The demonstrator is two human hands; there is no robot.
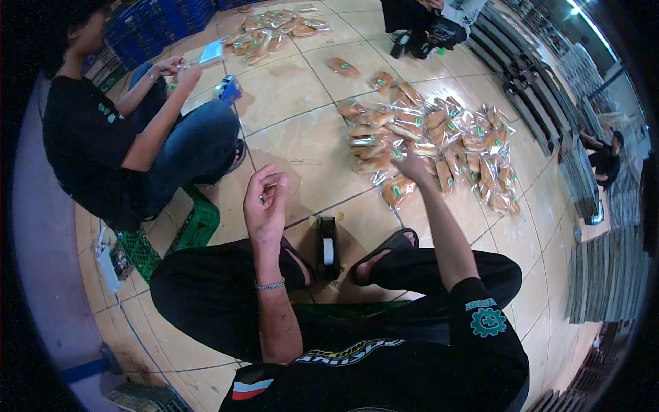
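Observation:
My left hand (266,206) is raised over the floor with its fingers loosely curled and apart, and nothing shows in it. Reaching forward, my right hand (412,167) is at the near side of a spread pile of bread rolls in clear wrappers (449,134), many with small green labels. Its fingertips are small and blend into the wrappers, so I cannot tell whether they grip one. Just below that hand lies a wrapped bread roll (398,191). A black tape dispenser (328,248) with a pale roll stands between my feet.
A person (96,130) sits on a green crate (195,223) at the left, working with both hands. Beyond are another bread heap (264,38), blue crates (161,31) and another seated person (429,27). Stacked grey trays (604,275) line the right side.

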